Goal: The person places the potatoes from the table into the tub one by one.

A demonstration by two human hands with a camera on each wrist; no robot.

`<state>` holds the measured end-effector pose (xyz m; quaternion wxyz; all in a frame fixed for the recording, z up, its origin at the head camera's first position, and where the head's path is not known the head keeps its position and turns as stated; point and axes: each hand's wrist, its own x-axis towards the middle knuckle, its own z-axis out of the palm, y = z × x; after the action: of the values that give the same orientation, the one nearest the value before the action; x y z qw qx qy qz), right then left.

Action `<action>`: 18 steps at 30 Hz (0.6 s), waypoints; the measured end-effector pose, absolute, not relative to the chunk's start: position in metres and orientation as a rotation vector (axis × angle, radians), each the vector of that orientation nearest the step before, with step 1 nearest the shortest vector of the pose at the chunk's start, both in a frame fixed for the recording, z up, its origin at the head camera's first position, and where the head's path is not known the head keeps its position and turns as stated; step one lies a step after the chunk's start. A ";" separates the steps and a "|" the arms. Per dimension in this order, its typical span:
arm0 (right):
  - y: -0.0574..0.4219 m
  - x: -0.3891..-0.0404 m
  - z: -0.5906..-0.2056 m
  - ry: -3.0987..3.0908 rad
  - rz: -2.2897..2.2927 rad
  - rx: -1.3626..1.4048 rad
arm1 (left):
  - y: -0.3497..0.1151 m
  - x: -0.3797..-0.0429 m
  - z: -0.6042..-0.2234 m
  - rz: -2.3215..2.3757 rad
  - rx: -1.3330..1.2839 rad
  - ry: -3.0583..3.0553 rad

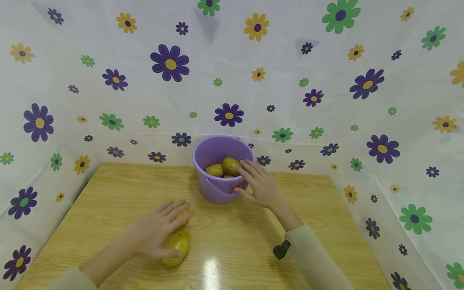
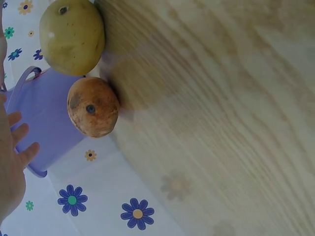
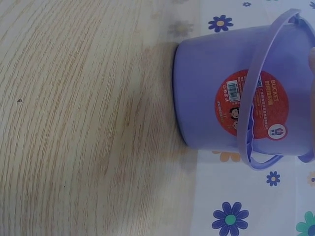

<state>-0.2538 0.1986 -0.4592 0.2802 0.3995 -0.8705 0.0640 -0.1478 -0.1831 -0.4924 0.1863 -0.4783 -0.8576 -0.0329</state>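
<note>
Left hand: the left hand (image 1: 156, 231) is released, fingers extended above two fruits; contact cannot be confirmed.
Yellow fruit: the yellow fruit (image 1: 180, 243) lies on the table (image 1: 297, 205), partly covered by that hand; its top edge is cut off in the left wrist view.
Orange fruit: the orange fruit (image 2: 93, 107) rests just beyond the yellow one, mostly screened by the fingers from the head view.
Right hand: the right hand (image 1: 261, 185) is released, fingers straight and spread at the near right rim of the bucket (image 1: 212, 194); contact with the rim cannot be determined.
Bucket contents: two yellow-green fruits (image 1: 214, 170) are visible; an orange item (image 1: 228, 176) beneath is too obscured to identify.
Label: the red label (image 3: 273, 101) is crossed by the handle (image 3: 244, 125).
Backdrop: flowered cloth (image 1: 217, 48), cut off by the frame edges.
</note>
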 end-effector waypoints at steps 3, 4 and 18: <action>0.199 -0.254 -0.460 -2.324 0.182 1.076 | -0.184 -0.143 -0.496 -0.090 -1.357 -2.364; 0.199 -0.255 -0.460 -2.324 0.181 1.075 | -0.184 -0.141 -0.497 -0.097 -1.361 -2.351; 0.199 -0.255 -0.460 -2.327 0.178 1.059 | -0.182 -0.121 -0.511 -0.045 -1.372 -2.407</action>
<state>-0.2552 0.1988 -0.4599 0.2853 0.3961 -0.8702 0.0667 -0.1212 -0.1825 -0.5109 0.1843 -0.4865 -0.8539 -0.0159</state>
